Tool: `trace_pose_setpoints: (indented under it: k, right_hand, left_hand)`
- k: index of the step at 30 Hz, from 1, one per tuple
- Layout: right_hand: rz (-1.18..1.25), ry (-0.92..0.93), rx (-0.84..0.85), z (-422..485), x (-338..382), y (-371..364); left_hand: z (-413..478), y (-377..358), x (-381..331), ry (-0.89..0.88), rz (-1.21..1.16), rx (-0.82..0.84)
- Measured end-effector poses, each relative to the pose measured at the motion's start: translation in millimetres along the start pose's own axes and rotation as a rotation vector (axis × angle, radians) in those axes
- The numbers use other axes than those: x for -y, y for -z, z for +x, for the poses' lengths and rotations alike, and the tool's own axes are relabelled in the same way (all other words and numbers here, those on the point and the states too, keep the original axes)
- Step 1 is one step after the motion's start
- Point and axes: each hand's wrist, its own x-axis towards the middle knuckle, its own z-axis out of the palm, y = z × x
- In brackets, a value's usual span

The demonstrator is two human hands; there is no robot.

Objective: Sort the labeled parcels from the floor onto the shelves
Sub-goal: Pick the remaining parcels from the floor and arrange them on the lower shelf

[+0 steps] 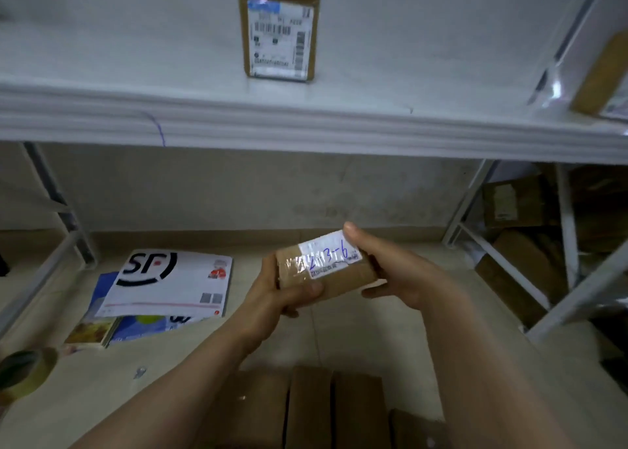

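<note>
Early days: one tall brown labelled box on the white shelf. In the air below it, a small brown taped parcel, with left hand and right hand grip clamped on its ends. The white SF mailer and brown cartons are on the floor, unshelved.

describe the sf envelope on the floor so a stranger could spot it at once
Find the long white shelf and look at the floor under its left half. A pile of flat mailers lies there, left of the left hand gripping a brown parcel. The SF envelope is the top one: white with a big black logo; the mailer under it is blue.
</note>
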Motion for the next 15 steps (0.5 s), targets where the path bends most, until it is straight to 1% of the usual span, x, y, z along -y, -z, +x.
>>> trace_pose_setpoints:
  k: [3,5,7,9,12,15]
  right_hand:
    - [-0.01,0.21,-0.121,-46.1,42.8,32.4]
    - [0.068,0.355,-0.198,-82.1,64.6,56.4]
    - [0.128,0.496,-0.228,-119.4,81.2,79.7]
    - [0.18,0.619,-0.228,-148.8,95.0,98.6]
    - [0.298,0.771,-0.293,-162.4,107.5,119.1]
    - [0.467,0.897,-0.364,-152.5,111.8,131.7]
  left_hand:
    - [4.4,-24.3,-56.4,-0.189,-0.068,0.014]
    - [6.5,-37.8,-97.9,-0.298,-0.102,0.058]
    - [7.4,-50.0,-138.6,-0.414,-0.06,0.12]
    - [8.9,-62.6,-175.3,-0.51,0.0,0.148]
    - [19.2,-86.1,-219.3,-0.634,0.126,0.104]
    - [37.3,-109.3,-249.4,-0.705,0.215,0.038]
